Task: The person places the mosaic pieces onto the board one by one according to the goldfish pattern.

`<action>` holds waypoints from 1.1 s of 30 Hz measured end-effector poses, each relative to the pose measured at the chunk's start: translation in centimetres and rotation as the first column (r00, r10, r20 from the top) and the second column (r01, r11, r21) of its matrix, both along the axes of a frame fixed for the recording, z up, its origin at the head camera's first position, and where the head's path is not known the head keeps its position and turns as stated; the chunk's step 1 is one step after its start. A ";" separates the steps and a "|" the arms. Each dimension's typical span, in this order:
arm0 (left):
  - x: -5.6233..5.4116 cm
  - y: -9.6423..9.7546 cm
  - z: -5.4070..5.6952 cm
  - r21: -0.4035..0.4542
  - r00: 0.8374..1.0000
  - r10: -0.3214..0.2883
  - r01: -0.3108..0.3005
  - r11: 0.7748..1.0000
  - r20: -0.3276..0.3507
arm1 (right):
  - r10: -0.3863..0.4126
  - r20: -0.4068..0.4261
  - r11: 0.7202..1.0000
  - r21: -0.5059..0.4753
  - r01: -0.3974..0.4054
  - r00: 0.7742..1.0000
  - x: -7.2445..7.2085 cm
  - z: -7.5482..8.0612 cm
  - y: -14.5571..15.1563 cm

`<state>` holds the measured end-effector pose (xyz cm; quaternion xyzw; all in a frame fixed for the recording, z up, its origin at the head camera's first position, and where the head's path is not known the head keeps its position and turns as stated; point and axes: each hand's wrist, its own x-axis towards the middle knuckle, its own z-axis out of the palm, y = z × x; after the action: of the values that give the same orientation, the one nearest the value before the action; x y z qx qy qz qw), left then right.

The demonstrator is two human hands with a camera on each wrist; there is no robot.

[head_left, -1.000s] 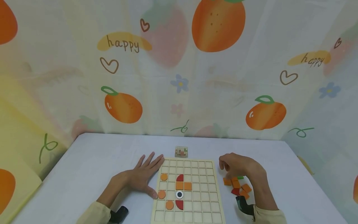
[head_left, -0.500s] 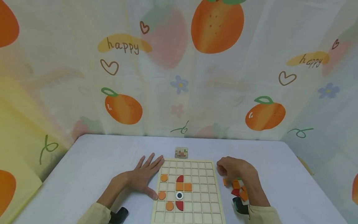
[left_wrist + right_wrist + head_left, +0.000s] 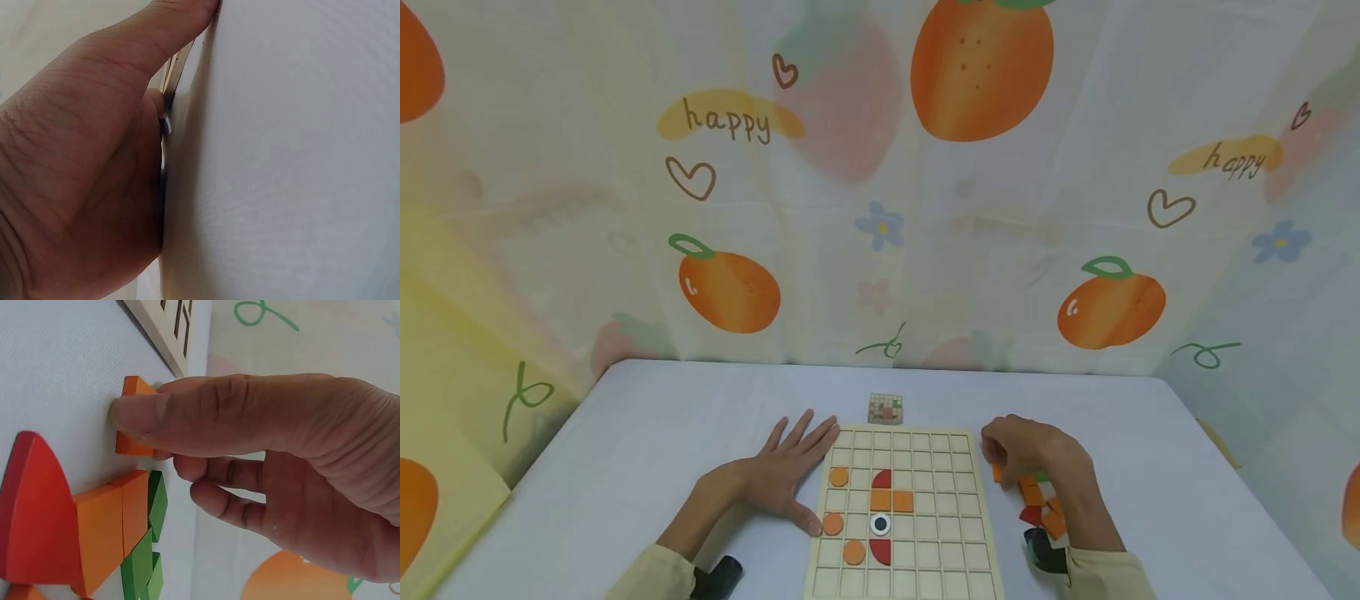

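Observation:
In the head view, my left hand (image 3: 782, 479) lies with fingers spread on the table, fingertips and thumb at the left edge of a pale wooden grid board (image 3: 949, 527). Its thumb and palm fill the left wrist view. Beyond the board's right edge, my right hand (image 3: 1033, 448) pinches an orange square tile (image 3: 130, 446) between thumb and fingers, low over the white table; the thumb hides the tile's middle in the right wrist view. On the board sit orange discs (image 3: 853, 552), red quarter-rounds (image 3: 881, 551), orange squares (image 3: 903, 501) and a black-and-white eye disc (image 3: 880, 524).
Below the right hand lies a loose heap of orange tiles (image 3: 100, 534), a red piece (image 3: 39, 512) and green pieces (image 3: 136, 567). A small picture card (image 3: 885, 409) lies behind the board. A fruit-printed curtain (image 3: 820, 250) hangs behind the table.
My right hand has moved left toward the board and closed its thumb and fingers on the orange tile, which has shifted slightly left from the heap. The left hand stays put.

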<state>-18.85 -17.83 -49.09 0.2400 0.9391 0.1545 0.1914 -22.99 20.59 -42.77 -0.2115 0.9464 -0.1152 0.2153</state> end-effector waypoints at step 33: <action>-0.1 0.0 0.0 0.005 1.000 -0.004 0.004 1.000 0.009 | 0.207 -0.052 0.958 -0.192 -0.213 0.977 0.4 2.2 -1.5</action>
<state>-18.97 -17.84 -49.07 0.2419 0.9373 0.1575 0.1952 -22.59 19.07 -40.54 -0.3328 0.9059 -0.1810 0.1894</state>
